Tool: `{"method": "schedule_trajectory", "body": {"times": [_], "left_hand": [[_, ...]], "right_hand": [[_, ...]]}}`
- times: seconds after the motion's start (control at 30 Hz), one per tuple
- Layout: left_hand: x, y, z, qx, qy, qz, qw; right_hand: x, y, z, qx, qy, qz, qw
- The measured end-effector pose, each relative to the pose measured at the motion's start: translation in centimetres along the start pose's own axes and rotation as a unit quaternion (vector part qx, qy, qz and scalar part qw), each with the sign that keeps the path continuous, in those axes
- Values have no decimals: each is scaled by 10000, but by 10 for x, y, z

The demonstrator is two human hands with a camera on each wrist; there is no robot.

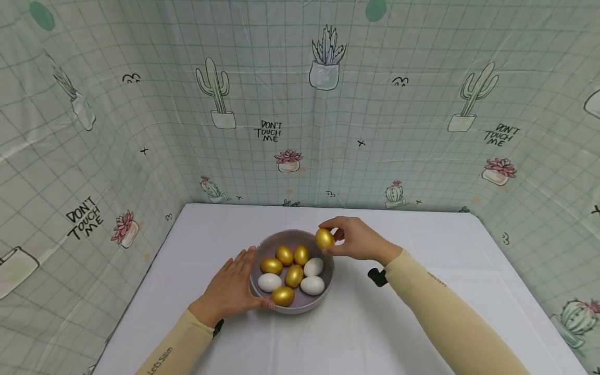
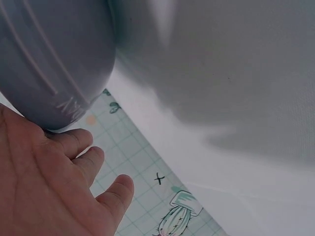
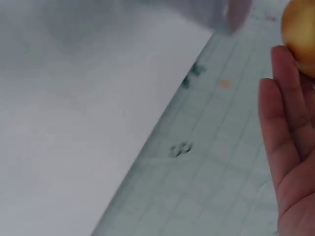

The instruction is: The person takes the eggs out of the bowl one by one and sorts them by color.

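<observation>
Soft light here, even across the white table [image 1: 262,344], and pale glints sit on top of the golden eggs [image 1: 294,276], so it's falling from above! A faint shadow lies beside my right sleeve [image 1: 445,307]. Out at the head view's edges, the printed cloth [image 1: 412,130] leans and stretches. Over to my left wrist: dim, a broad grey shadow, fuzzy-edged, and the bowl [image 2: 59,59] dull. And my right wrist? Blurry, the bowl smeared, the cloth's print soft, a pale sheen on the egg I hold [image 3: 301,34].
</observation>
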State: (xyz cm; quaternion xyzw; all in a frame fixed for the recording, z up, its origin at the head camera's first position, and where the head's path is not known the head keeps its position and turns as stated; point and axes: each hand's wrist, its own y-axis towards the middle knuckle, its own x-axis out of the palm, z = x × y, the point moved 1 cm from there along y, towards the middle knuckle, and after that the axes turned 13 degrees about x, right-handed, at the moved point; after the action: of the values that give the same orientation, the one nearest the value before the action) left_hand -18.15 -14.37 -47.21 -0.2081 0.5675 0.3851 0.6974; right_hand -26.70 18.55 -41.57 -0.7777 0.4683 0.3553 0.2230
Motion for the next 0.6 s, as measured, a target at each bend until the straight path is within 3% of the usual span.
{"method": "schedule_trajectory", "body": {"times": [0.23, 0.43, 0.6], "left_hand": [[2, -1, -1, 14, 21, 46, 10000], [1, -2, 1, 18, -53, 76, 10000], [1, -1, 1, 38, -38, 55, 10000]], "right_hand": [[-12, -1, 52, 1064, 490, 584, 9914], [5, 1, 86, 1605, 326, 401, 9857], [19, 5, 98, 1725, 150, 318, 9844]]}}
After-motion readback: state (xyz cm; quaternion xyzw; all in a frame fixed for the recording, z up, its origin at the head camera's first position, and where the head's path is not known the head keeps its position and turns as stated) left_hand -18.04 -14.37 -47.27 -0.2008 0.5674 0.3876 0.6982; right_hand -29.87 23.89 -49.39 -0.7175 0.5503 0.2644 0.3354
